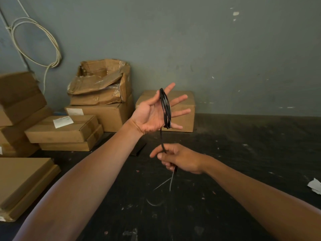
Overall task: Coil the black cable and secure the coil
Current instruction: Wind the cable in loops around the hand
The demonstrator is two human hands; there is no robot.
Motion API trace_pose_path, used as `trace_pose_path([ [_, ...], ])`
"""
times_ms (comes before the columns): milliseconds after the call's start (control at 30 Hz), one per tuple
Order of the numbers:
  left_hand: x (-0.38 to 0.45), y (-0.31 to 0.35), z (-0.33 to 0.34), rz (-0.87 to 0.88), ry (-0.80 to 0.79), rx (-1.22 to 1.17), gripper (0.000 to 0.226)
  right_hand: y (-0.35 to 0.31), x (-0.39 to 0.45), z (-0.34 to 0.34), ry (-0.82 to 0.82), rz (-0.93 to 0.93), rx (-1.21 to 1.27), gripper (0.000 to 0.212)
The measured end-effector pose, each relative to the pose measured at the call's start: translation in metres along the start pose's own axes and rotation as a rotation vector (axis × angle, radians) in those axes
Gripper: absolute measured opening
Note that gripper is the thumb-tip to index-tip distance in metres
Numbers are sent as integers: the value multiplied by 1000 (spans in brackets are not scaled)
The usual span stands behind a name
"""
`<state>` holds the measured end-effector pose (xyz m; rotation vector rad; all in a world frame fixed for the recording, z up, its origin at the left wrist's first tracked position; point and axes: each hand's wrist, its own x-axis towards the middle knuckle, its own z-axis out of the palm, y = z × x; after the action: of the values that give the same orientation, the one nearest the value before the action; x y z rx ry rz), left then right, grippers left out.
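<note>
Both hands are raised in front of the person, over a dark floor. Left hand point(152, 113) is spread, palm up, fingers splayed, and the black cable point(166, 108) is wound in several loops around those fingers; the hand is not clenched, it serves as a former for the coil. Below the coil, right hand point(175, 158) pinches the cable's free run between thumb and fingers. A short straight length runs taut from the coil down to that pinch, and beneath the right hand the loose tail point(171, 182) hangs blurred, seemingly swinging.

Winding looks well advanced but not finished, and nothing secures the coil yet. Thin and light, the cable should bend easily yet may spring open if tension drops, so the loops likely need the left thumb pressed across them. Best hold seems to be near the coil on the free run, feeding each turn under light tension.

Behind the coil, cardboard boxes point(107, 113) are stacked against the grey wall point(225, 49).
</note>
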<state>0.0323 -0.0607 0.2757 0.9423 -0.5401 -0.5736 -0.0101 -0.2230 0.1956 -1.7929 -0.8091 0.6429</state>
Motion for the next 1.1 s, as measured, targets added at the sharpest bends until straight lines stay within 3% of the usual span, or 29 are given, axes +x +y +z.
trace_pose_path([
  [133, -2, 3, -21, 29, 231, 65, 47, -9, -10, 4, -160, 61, -209, 24],
  [233, -10, 0, -39, -6, 296, 103, 45, -17, -14, 0, -153, 54, -269, 24],
  [500, -32, -5, -63, 85, 333, -104, 49, -29, -17, -26, -42, 57, -457, 24],
  [733, -35, 5, -62, 174, 257, -253, 48, -23, -15, -33, -41, 221, -726, 27],
  [933, -34, 1, -61, 108, 315, -127, 49, -34, -16, -35, -20, 179, -772, 27],
  [1100, -30, -13, -63, -122, 340, 171, 45, -66, -18, -45, 104, 30, -812, 21],
])
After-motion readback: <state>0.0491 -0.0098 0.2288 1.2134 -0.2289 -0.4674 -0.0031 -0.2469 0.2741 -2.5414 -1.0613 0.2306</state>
